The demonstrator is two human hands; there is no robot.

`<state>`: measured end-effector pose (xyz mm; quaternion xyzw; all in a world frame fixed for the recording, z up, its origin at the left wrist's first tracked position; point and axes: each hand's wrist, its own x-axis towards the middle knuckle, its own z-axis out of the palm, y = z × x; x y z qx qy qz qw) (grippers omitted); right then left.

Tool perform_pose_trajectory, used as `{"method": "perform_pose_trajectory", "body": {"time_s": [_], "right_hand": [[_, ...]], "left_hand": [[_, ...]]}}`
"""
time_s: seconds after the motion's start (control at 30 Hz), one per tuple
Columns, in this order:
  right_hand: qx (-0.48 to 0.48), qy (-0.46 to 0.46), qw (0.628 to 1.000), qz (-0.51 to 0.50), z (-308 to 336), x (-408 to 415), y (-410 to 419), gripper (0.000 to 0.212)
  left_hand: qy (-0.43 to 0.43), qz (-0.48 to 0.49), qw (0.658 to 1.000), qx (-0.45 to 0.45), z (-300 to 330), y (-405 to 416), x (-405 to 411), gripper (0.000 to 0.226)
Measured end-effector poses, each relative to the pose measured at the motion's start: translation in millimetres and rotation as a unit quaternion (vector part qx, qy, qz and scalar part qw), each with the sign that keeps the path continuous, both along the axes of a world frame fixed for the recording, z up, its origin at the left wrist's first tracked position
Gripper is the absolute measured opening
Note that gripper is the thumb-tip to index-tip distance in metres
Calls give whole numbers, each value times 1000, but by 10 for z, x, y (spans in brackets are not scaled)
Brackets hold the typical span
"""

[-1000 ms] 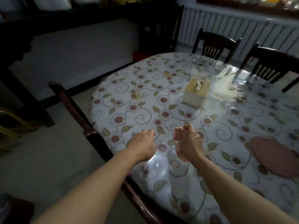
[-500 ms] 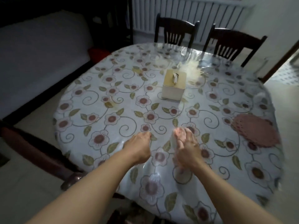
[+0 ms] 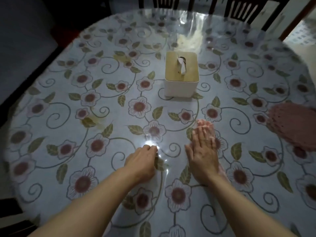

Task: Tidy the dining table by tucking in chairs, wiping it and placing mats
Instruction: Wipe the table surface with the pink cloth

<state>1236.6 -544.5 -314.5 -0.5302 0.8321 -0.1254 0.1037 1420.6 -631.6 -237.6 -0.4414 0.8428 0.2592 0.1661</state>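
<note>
Centrally, left hand (image 3: 142, 162) curled holding nothing, right hand (image 3: 203, 153) flat on table (image 3: 51, 103); tissue box (image 3: 181, 74) beyond.

Dim rm; dark sofa (image 3: 25, 23) far left, lit doorway (image 3: 302, 35) far right.

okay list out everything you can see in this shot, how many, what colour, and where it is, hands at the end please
table: one, covered in a pale floral cloth under clear plastic, fills the view
tissue box: one, cream with a tan lid, centre of the table, a tissue poking out
mat: one, pink, crocheted, at the right edge
chairs: two dark wooden backs, far side of the table
left hand: fingers curled, over the near table
right hand: fingers straight, flat over the cloth
</note>
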Motion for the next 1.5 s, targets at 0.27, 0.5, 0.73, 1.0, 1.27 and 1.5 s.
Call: {"method": "perform_pose_trajectory", "body": {"time_s": [0.27, 0.5, 0.73, 1.0, 1.27, 1.5], "right_hand": [[-79, -86, 993, -18, -12, 237, -948, 58], [-141, -162, 972, 91, 39, 1581, -664, 47], [-70, -60, 981, -172, -111, 1755, -1282, 68], [-123, -123, 984, -29, -64, 2886, -2317, 58], [-60, 0, 996, 67, -74, 2679, -1785, 57], [-8, -25, 999, -44, -16, 2553, -2895, 64]], "left_hand": [[5, -71, 997, -4, -9, -274, 307, 28], [-10, -140, 990, 7, 124, -548, 1046, 31], [-9, -83, 995, -63, 43, -1314, 2066, 41], [-18, -28, 998, -44, -126, -1897, 2618, 76], [25, 14, 999, -42, -213, -2129, 2713, 73], [80, 26, 992, -89, -341, -2400, 2840, 60]]}}
